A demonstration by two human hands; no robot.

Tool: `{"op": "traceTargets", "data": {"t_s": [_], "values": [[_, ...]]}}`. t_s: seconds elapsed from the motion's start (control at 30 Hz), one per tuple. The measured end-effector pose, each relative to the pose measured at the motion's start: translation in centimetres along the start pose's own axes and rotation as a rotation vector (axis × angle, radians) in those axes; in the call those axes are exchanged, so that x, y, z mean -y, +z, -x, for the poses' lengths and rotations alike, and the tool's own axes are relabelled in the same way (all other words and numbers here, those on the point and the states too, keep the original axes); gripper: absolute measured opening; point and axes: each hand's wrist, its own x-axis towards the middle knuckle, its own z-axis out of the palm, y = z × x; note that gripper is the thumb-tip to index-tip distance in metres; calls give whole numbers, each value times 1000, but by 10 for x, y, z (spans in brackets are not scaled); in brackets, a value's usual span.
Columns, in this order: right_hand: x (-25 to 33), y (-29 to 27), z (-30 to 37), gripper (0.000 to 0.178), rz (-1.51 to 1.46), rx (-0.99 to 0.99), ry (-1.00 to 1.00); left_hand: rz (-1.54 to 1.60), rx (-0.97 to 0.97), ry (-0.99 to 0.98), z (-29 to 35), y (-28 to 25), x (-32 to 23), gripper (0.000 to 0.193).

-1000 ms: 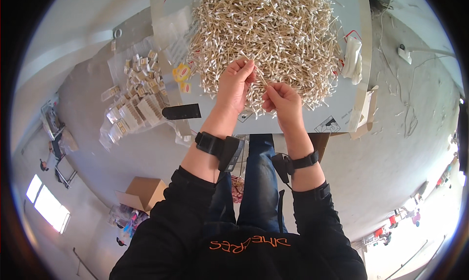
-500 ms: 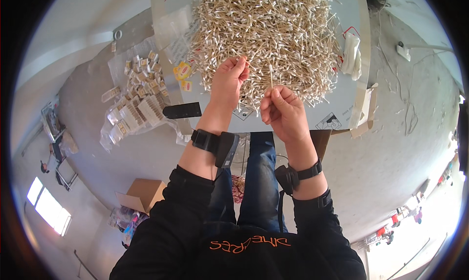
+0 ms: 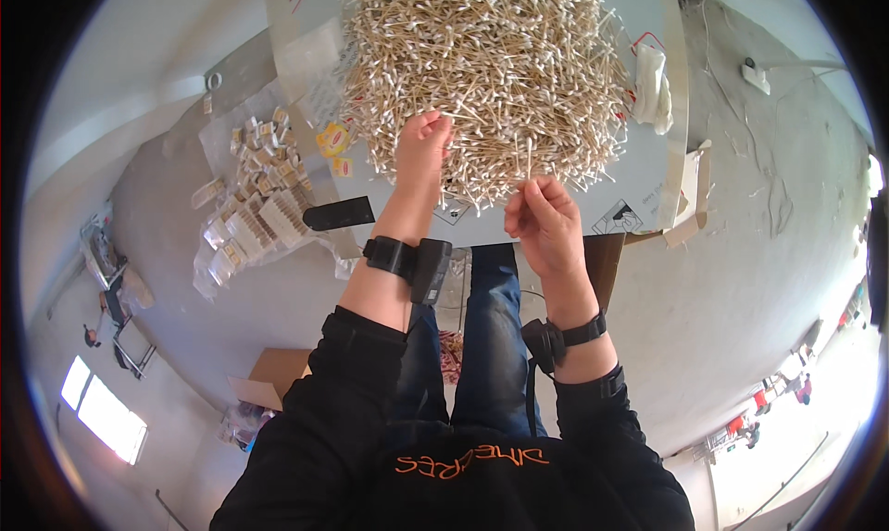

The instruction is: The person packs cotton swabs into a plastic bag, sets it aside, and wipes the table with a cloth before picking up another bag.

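Note:
A wide heap of cotton swabs (image 3: 491,77) with pale wooden sticks and white tips covers much of the table. Over the heap's near left part, my left hand (image 3: 424,151) is closed, its fingertips pinched together; what they hold, if anything, is too small to make out. My right hand (image 3: 550,225) is closed at the heap's near edge. Between its thumb and forefinger stands a single cotton swab (image 3: 529,157), tip up, its lower end hidden by the fingers.
The table (image 3: 546,224) has a black flat object (image 3: 339,213) at its near left edge and yellow packets (image 3: 331,140) beside the heap. White gloves (image 3: 652,87) lie right. Small swab boxes (image 3: 264,216) lie on plastic at left; an open carton (image 3: 269,378) stands on the floor.
The view has shifted slightly, so the table and heap appear farther left. My right hand has moved a little right relative to the heap, still pinching the swab. My left hand stays over the heap.

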Motion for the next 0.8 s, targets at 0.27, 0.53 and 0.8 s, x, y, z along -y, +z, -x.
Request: {"op": "traceTargets", "data": {"t_s": [0.27, 0.53, 0.8], "values": [[-59, -179, 78, 15, 295, -777, 84, -73, -49, -8, -2, -37, 30, 21], [-81, -265, 110, 23, 505, -1043, 437, -656, -407, 539, -36, -50, 37, 29], [-80, -214, 60, 19, 538, -692, 376, -844, -330, 589, -40, -9, 28, 34]]}}
